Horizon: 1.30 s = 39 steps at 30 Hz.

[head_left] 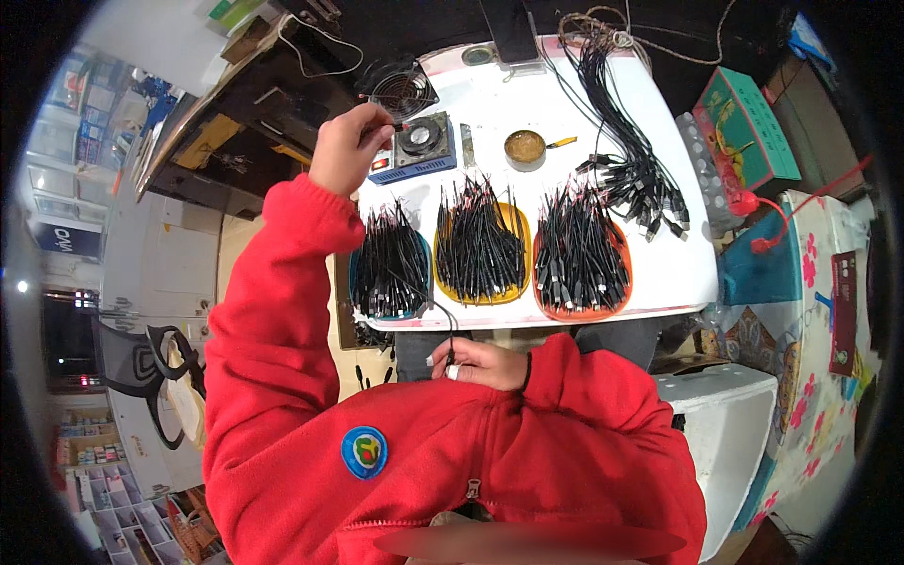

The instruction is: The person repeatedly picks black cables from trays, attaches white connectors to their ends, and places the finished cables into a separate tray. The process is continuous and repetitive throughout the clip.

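My left hand [350, 146] is raised over the left side of the table, its fingers pinched together at the edge of a blue box-shaped device [421, 148] with a round black top. What the fingertips hold, if anything, is too small to make out. Close to my body, my right hand [485, 363] is closed on the end of a thin black cable [450, 350]. That cable runs up toward the teal tray [430, 282] of short black cables. Beside it stand a yellow tray [516, 287] and an orange tray [617, 303], both heaped with similar cables.
A round tin of brownish paste [524, 147] with a yellow-handled tool sits mid-table [659, 282]. A long bundle of black USB cables [626, 141] lies at the back right. A black fan [403, 89] is behind the device; a white box [716, 405] stands at the lower right.
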Each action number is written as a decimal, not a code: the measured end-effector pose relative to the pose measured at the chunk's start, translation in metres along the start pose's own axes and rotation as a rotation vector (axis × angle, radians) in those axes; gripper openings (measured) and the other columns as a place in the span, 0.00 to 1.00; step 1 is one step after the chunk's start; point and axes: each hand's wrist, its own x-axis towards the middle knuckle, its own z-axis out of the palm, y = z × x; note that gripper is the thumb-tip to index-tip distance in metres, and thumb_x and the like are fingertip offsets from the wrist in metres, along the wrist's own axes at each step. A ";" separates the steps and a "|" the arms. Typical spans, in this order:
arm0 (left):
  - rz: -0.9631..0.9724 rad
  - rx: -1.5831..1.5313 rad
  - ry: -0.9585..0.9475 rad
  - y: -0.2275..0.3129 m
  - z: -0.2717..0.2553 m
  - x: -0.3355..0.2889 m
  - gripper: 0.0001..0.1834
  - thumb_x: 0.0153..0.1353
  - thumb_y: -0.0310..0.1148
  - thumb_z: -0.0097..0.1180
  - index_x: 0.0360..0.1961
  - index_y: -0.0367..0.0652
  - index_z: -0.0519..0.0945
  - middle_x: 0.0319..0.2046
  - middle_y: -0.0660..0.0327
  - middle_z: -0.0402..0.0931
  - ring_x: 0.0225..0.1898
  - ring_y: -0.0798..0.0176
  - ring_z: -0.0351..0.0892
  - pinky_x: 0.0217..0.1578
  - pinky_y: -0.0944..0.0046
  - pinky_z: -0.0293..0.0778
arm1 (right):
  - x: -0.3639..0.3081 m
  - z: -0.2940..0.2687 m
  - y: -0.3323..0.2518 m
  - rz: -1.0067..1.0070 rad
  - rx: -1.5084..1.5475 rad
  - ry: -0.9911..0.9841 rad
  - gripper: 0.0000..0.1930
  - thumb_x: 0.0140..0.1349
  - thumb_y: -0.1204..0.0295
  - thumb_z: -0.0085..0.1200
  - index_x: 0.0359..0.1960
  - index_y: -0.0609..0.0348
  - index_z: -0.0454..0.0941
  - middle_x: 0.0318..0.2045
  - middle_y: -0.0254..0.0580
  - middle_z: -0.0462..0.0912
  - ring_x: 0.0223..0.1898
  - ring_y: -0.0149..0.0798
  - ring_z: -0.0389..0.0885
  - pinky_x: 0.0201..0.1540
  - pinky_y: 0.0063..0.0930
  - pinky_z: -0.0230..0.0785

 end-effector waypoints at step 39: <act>-0.362 -0.747 -0.354 0.048 0.045 -0.249 0.09 0.63 0.24 0.50 0.43 0.34 0.76 0.32 0.62 0.77 0.38 0.72 0.74 0.41 0.72 0.70 | -0.444 0.062 0.058 1.345 -0.973 1.205 0.25 0.60 0.53 0.50 0.46 0.64 0.74 0.40 0.60 0.80 0.45 0.59 0.77 0.50 0.44 0.69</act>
